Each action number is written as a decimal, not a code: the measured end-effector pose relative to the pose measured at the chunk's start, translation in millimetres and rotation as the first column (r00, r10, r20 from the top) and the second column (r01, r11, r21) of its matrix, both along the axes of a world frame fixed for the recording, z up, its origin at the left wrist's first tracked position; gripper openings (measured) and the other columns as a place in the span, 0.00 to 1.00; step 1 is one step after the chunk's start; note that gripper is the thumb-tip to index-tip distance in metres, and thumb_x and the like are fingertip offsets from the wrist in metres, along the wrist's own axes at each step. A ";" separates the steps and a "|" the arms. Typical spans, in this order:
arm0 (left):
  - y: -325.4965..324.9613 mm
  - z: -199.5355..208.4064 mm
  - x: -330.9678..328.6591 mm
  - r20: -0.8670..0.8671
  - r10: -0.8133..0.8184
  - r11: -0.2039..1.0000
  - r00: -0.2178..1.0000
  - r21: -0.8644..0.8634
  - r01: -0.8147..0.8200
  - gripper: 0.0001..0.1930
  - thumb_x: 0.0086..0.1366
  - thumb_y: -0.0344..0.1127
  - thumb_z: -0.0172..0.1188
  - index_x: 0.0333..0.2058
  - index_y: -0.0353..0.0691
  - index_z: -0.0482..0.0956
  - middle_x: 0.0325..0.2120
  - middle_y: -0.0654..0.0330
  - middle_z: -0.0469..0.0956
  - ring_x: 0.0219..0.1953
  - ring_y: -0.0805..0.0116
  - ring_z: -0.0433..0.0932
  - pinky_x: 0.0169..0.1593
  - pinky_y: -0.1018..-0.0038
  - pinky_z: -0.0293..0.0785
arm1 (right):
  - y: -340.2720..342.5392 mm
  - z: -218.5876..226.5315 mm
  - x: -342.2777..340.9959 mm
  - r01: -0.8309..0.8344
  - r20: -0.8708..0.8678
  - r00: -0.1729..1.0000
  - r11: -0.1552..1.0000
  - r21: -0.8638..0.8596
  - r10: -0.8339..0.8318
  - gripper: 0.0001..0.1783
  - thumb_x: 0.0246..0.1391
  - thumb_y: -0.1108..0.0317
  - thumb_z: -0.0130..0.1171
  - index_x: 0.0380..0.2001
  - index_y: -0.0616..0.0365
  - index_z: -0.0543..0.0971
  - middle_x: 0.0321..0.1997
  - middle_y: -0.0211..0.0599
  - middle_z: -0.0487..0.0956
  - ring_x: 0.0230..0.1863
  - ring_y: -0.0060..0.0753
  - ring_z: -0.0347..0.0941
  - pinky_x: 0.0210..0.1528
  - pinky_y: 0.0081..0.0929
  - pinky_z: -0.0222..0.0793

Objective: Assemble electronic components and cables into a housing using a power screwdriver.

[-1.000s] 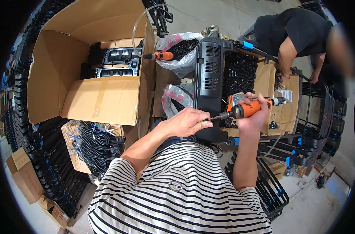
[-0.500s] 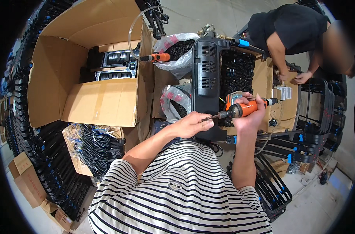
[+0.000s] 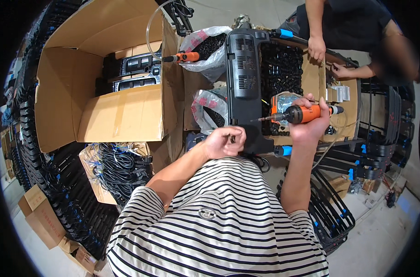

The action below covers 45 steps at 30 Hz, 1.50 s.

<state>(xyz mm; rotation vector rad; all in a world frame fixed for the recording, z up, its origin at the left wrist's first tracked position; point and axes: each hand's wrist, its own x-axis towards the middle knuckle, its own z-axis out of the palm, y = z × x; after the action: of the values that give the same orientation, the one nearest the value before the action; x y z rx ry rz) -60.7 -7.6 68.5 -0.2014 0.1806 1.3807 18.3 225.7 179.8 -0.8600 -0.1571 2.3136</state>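
Note:
An orange air screwdriver (image 3: 308,113) lies in my right hand (image 3: 310,131), its long bit pointing left and its hose trailing off at the back end. My right fingers wrap round its body. My left hand (image 3: 224,142) hovers by my shirt front, left of the bit and apart from it. Its fingers curl inward over a small dark thing that I cannot make out. Just beyond the hands lies a black plastic frame with vented slots (image 3: 245,69). Beside that frame is a cardboard box (image 3: 314,76) holding many small black parts (image 3: 281,69).
A large open carton (image 3: 120,115) with black panels stands at left, a bundle of black cables (image 3: 120,168) nearer. A second orange driver (image 3: 188,57) hangs by white bags (image 3: 214,69) of black pieces. A co-worker's hand (image 3: 316,48) reaches in at far right. Black frames (image 3: 381,115) are stacked at right.
My right hand has moved the air screwdriver right, and its bit has come away from my left hand. My left hand has drawn slightly back and curled. The co-worker's hands have shifted.

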 end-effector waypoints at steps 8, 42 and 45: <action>5.6 -42.0 -22.2 -0.746 -0.156 0.818 0.647 -0.465 -0.339 0.19 0.64 0.46 0.59 0.21 0.38 0.71 0.13 0.68 0.64 0.16 0.80 0.60 0.20 0.80 0.55 | -5.9 10.5 2.4 0.130 0.133 0.978 0.967 0.219 -0.161 0.13 0.57 0.62 0.53 0.34 0.64 0.70 0.30 0.39 0.74 0.29 0.29 0.68 0.41 0.35 0.70; 15.4 -71.1 -9.2 -0.916 -0.393 0.768 0.082 -0.376 -0.519 0.30 0.53 0.51 0.72 0.16 0.40 0.58 0.14 0.65 0.61 0.21 0.76 0.57 0.23 0.70 0.60 | -67.1 -63.5 -102.6 -0.189 0.188 0.981 0.392 0.901 0.041 0.07 0.55 0.78 0.53 0.38 0.63 0.69 0.34 0.50 0.78 0.28 0.30 0.71 0.36 0.29 0.72; 15.6 -70.7 -10.3 -0.918 -0.385 0.767 0.098 -0.377 -0.519 0.30 0.53 0.52 0.72 0.16 0.40 0.59 0.13 0.64 0.61 0.21 0.75 0.57 0.23 0.69 0.60 | -71.1 -72.9 -108.0 -0.226 0.216 0.974 0.366 0.903 0.070 0.08 0.55 0.78 0.53 0.39 0.63 0.69 0.34 0.50 0.78 0.28 0.29 0.72 0.37 0.28 0.72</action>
<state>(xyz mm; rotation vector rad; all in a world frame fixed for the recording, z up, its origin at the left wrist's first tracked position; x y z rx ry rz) -71.1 8.0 -2.1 0.2607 1.9756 1.2527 -89.7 154.6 106.9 -0.3725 -1.5223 1.7988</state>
